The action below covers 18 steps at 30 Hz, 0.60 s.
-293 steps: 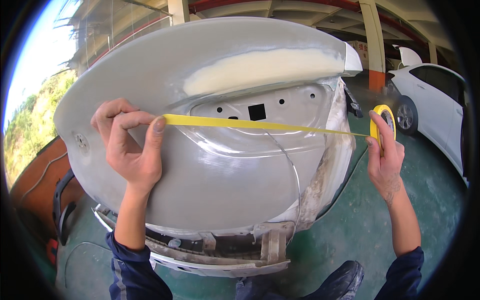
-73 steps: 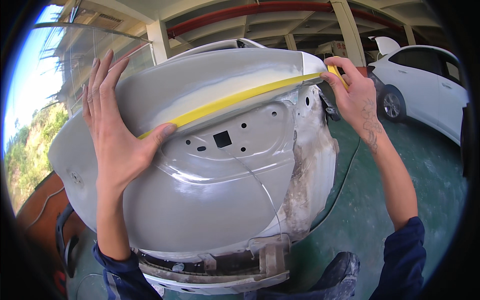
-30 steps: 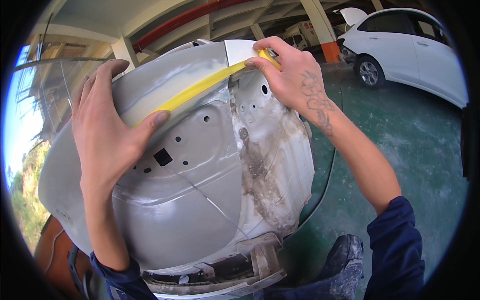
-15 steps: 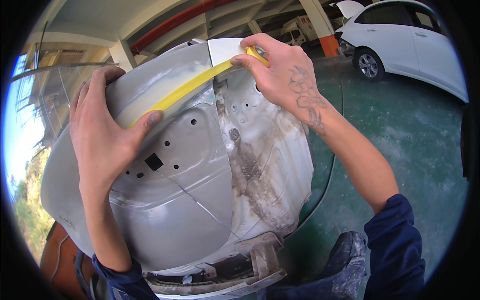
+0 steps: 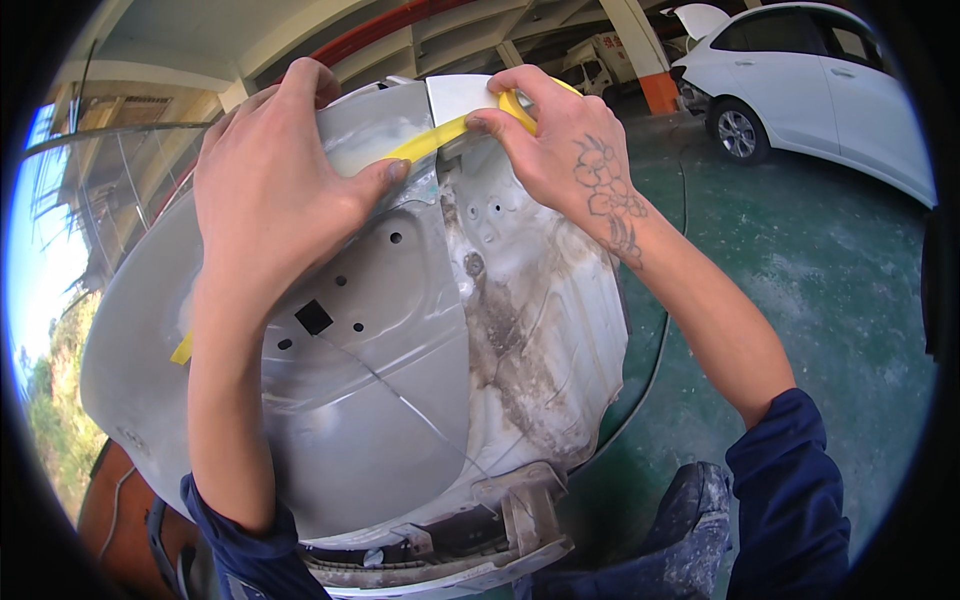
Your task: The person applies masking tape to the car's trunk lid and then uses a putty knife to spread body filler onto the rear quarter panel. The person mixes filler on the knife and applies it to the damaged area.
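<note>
A roll of yellow masking tape (image 5: pixel 515 108) is held in my right hand (image 5: pixel 570 150), pinched between thumb and fingers at the far edge of the car body. From it a strip of tape (image 5: pixel 436 138) runs left over the grey panel (image 5: pixel 390 400) to my left thumb. My left hand (image 5: pixel 285 180) is spread, its thumb pressing on the strip and its fingers reaching over the panel's far side. Farther left, a yellow tape end (image 5: pixel 182 349) shows beside my left forearm, which hides the strip's middle stretch.
Right of the grey panel is a dirty white inner body section (image 5: pixel 530 330). A metal bumper beam (image 5: pixel 530 520) crosses the near end. A thin rod (image 5: pixel 420 415) slants from a square hole. A cable (image 5: pixel 650 370) lies on the green floor; a white car (image 5: pixel 800 95) stands far right.
My left hand has slid right along the tape, closer to my right hand. The tape's left end has come into sight. My right hand stays nearly in place with the roll.
</note>
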Tool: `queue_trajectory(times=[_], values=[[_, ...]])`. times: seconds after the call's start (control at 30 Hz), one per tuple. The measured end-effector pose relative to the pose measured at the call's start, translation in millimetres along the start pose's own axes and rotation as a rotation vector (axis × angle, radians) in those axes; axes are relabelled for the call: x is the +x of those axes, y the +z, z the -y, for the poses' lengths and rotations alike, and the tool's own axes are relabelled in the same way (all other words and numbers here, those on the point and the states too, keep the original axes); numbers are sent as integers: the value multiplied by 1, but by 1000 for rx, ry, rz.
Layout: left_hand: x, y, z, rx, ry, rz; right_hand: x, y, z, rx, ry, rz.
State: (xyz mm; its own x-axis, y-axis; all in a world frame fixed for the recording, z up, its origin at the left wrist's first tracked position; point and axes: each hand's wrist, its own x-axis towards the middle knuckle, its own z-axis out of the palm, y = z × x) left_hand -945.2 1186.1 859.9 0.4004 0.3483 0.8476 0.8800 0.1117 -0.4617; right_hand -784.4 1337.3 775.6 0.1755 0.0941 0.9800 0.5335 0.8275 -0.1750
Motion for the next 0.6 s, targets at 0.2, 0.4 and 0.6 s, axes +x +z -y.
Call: queue_trajectory(times=[0.2,0.4,0.6], values=[[24,16,-16,15,-24,128,0,0,-1,-43,-145,12],[37,8,-23,-11,-124,301,11,-26,16,-202,-299,283],[42,9,-22,-46,-144,285,20,-26,19,-249,-365,282]])
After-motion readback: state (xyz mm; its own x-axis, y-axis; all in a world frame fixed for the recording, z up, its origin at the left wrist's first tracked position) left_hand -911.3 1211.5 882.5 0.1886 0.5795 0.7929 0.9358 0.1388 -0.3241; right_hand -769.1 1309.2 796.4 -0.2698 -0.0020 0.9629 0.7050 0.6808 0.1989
